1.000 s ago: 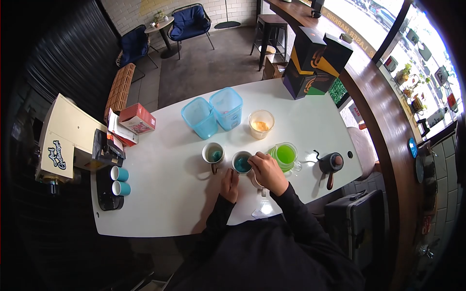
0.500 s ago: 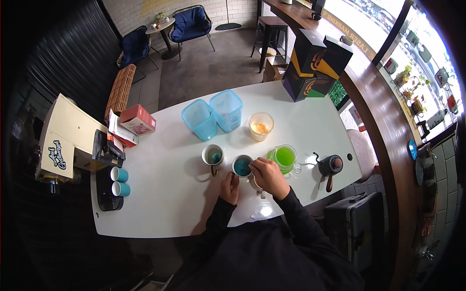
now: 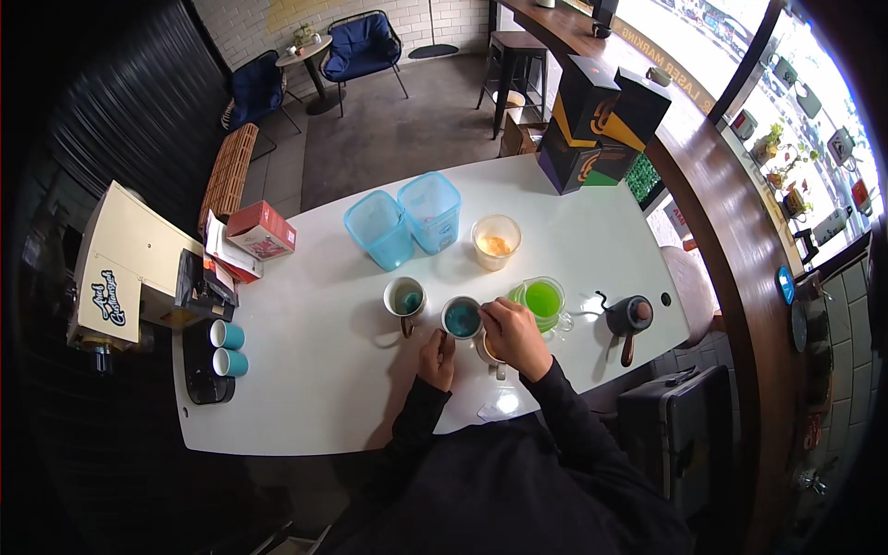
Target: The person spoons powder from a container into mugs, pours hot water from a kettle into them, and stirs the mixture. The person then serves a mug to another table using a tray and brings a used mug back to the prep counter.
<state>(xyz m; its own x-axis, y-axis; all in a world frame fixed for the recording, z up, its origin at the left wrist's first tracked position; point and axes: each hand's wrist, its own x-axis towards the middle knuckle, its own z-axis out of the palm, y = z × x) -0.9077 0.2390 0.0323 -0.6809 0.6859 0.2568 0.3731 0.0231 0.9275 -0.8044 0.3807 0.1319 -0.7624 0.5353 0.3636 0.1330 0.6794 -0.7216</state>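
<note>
A mug with blue-green liquid [image 3: 462, 319] stands on the white table in front of me. My left hand [image 3: 437, 360] is closed around its handle on the near side. Over the mug's right rim, my right hand [image 3: 514, 337] is pinched closed; whatever its fingers hold is hidden or too small to make out. Partly under that hand stands another mug [image 3: 500, 371], its handle toward me. A third mug [image 3: 405, 297] with a little blue-green liquid sits just left. Right of my right hand is a glass jug of bright green liquid [image 3: 542, 301].
Two light-blue plastic containers [image 3: 380, 231] and a clear cup with orange contents [image 3: 496, 242] stand farther back. A black gooseneck kettle [image 3: 630, 316] is at the right. Black boxes [image 3: 592, 120] are stacked at the back right corner. A cream machine [image 3: 139, 259] and teal paper cups [image 3: 230, 362] are at the left.
My right hand has shifted very slightly at the mug's rim, and the liquid's surface looks a little different. My left hand stays on the handle.
</note>
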